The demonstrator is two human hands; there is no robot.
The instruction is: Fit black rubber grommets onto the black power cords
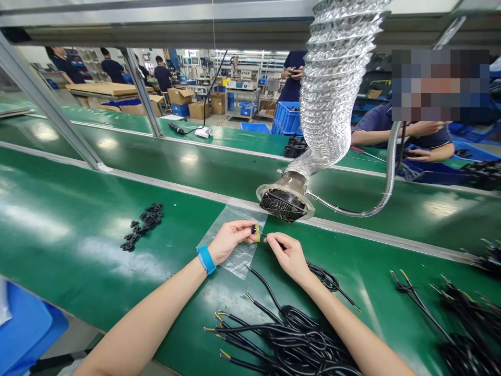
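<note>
Over a clear plastic bag (239, 256) on the green bench, both hands work close together. My left hand (230, 240), with a blue wristband (206, 259), pinches a small black part (254, 230) and a small yellow piece (257, 234). The fingers of my right hand (287, 251) are closed round a thin black cable end (267, 239). From it a thin tip reaches to the black part; whether it goes inside is too small to tell. A coiled black cable (324, 277) lies behind my right wrist. Below, a pile of black cables (297, 339) shows bared coloured wire ends.
Several small black parts (143, 227) lie at left on the green bench (94, 219). A fume-extraction hood (285, 201) hangs just beyond my hands on a silver duct (332, 78). More black cables (462, 318) lie at right. Across the bench sits a person (422, 136).
</note>
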